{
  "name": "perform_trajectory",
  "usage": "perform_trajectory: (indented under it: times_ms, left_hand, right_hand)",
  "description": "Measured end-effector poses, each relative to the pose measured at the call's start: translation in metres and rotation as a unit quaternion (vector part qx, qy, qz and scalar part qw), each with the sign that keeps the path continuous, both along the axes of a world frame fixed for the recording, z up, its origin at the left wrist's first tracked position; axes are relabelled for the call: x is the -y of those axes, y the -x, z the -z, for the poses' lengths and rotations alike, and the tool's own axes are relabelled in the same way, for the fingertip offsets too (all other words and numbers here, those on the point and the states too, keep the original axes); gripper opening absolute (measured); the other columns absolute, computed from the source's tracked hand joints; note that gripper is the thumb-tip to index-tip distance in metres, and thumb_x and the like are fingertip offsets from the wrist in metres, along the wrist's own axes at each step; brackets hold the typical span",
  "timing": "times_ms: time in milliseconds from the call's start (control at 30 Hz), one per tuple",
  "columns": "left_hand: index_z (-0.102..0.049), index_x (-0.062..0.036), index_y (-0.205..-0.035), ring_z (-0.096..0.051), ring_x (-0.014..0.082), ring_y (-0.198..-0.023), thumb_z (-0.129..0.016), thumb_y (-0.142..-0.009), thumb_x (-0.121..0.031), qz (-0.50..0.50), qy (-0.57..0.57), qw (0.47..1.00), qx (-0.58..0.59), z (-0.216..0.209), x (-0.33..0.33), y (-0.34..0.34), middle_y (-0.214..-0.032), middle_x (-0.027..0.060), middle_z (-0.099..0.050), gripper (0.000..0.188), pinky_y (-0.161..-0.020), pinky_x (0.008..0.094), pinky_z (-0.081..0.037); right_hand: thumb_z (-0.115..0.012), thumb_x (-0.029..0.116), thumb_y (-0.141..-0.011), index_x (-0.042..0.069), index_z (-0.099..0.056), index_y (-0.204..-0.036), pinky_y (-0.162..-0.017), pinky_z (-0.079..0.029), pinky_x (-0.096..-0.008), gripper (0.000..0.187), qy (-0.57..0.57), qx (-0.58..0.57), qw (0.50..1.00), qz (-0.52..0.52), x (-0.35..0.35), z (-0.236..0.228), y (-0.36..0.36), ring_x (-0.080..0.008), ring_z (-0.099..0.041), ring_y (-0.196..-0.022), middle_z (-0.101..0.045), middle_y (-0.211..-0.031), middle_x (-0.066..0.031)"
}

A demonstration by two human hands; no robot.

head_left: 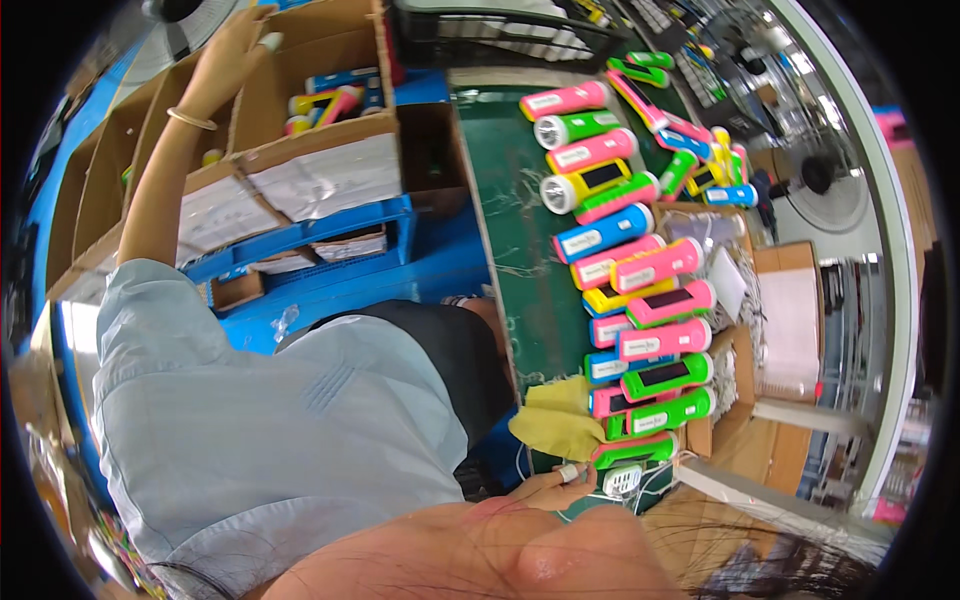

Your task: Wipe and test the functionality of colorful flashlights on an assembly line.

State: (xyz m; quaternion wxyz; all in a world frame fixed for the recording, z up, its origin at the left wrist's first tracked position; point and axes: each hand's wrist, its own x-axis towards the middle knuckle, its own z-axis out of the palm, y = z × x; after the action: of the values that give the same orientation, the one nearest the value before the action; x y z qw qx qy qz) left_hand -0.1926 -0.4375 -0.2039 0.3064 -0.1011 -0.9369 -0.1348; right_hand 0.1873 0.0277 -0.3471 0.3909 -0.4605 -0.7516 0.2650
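Note:
My left arm, with a pale bracelet (192, 119) at the wrist, stretches up and left over a divided cardboard box (310, 55). The left hand (228, 52) is at the box's dividers, fingers stretched and thumb apart, a white cover on one tip; no held thing shows. Inside the box beside it lie several flashlights (325, 103). My right hand (553, 488) lies at the near edge of the green table (520, 300), fingers fairly flat, with a white band on one. It is close to a white power strip (622, 482), a green flashlight (635, 450) and a yellow cloth (555, 418).
A long row of pink, green, blue and yellow flashlights (660, 340) lines the table's right side, with a looser pile (700, 165) farther off. A black crate (500, 35) stands at the far end. Blue framing (300, 235) is below the box; a fan (825, 190) stands right.

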Motion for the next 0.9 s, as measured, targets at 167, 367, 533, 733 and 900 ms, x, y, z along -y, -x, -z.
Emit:
perform_trajectory:
  times_ms: [167,367,533,733,900]
  left_hand:
    - [-0.054,-0.0016,-0.111,-0.06,0.0244,-0.093,-0.057,-0.077,-0.008,0.389,-0.098,0.902,0.156,0.03,-0.254,0.077,-0.1,0.0142,-0.061,0.035,-0.082,0.0339,-0.048]
    - [-0.058,0.0043,-0.098,-0.061,0.0339,-0.086,-0.061,-0.073,-0.035,0.328,0.028,0.921,0.208,0.07,-0.528,0.139,-0.091,0.0197,-0.063,0.047,-0.077,0.0387,-0.048]
    - [-0.065,-0.0005,-0.09,-0.062,0.0302,-0.08,-0.059,-0.069,-0.047,0.309,0.078,0.862,0.393,0.093,-0.6,0.162,-0.09,0.0184,-0.064,0.051,-0.071,0.0378,-0.048]
    - [-0.036,-0.0011,-0.124,-0.061,0.0332,-0.085,-0.063,-0.071,-0.035,0.381,-0.2,0.813,0.392,0.038,-0.545,0.071,-0.092,0.0273,-0.058,0.069,-0.073,0.0381,-0.05]
    - [-0.025,0.0031,-0.128,-0.053,0.0426,-0.086,-0.057,-0.079,-0.019,0.559,-0.172,0.795,0.161,0.02,-0.442,-0.092,-0.107,0.0255,-0.041,0.063,-0.067,0.0457,-0.047]
  right_hand:
    - [-0.037,0.009,-0.09,-0.002,-0.055,-0.108,-0.054,-0.042,-0.0324,0.027,-0.051,0.002,0.999,0.001,-0.004,0.006,-0.006,-0.0237,-0.049,-0.056,-0.057,-0.074,-0.0129]
    - [-0.04,-0.003,-0.07,-0.001,-0.064,-0.086,-0.051,-0.039,-0.04,0.029,-0.043,0.087,0.994,-0.042,-0.008,-0.001,-0.002,-0.032,-0.048,-0.056,-0.051,-0.065,-0.0148]
    - [-0.04,-0.004,-0.07,0.001,-0.064,-0.084,-0.048,-0.036,-0.0353,0.029,-0.093,0.077,0.992,-0.043,-0.014,0.0,-0.002,-0.0278,-0.047,-0.053,-0.047,-0.061,-0.0122]
    - [-0.037,-0.003,-0.079,0.001,-0.063,-0.083,-0.043,-0.031,-0.0199,0.026,0.169,-0.152,0.974,-0.02,-0.005,-0.035,-0.009,-0.0077,-0.042,-0.046,-0.047,-0.053,-0.0022]
    - [-0.047,0.016,-0.089,-0.003,-0.046,-0.121,-0.074,-0.045,-0.0301,0.037,0.112,-0.227,0.952,-0.173,-0.001,-0.074,0.043,-0.0209,-0.058,-0.086,-0.06,-0.098,-0.0161]
